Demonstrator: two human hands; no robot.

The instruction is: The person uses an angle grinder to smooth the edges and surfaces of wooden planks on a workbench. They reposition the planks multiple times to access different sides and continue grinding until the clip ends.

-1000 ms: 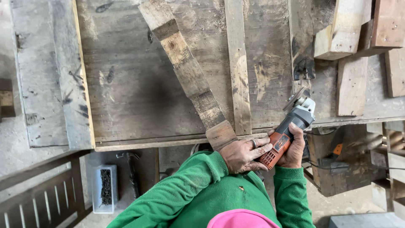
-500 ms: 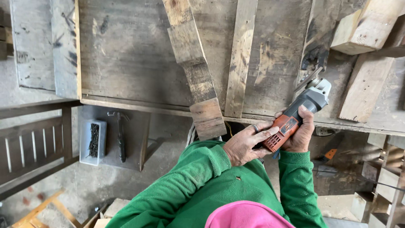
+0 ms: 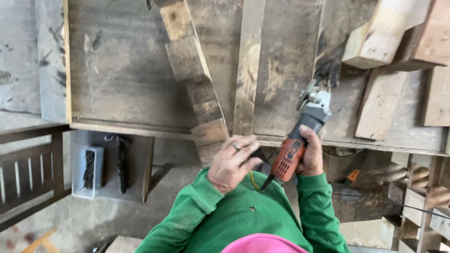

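Nearest the camera, green sleeves lead up to both hands at the edge of a worn wooden workbench [image 3: 117, 84]. The right hand [image 3: 313, 154] is wrapped firmly around the orange body of an angle grinder [image 3: 300, 140], whose grey head points up and away over the bench top; its black cord leaves the rear end just beside the left hand [image 3: 230, 161]. That hand has its fingers curled at the grinder's tail, but whether it actually grips the tool or the cord cannot be told. Just above the left hand, a thick weathered plank [image 3: 192, 70] lies slanted across the bench and overhangs its near edge. Beside it runs a narrower upright slat [image 3: 248, 65]. Beyond the grinder's head lie pale wood blocks [image 3: 382, 37], stacked at the far right. Below the bench, to the left, a white box of dark nails [image 3: 88, 171] sits on the floor.
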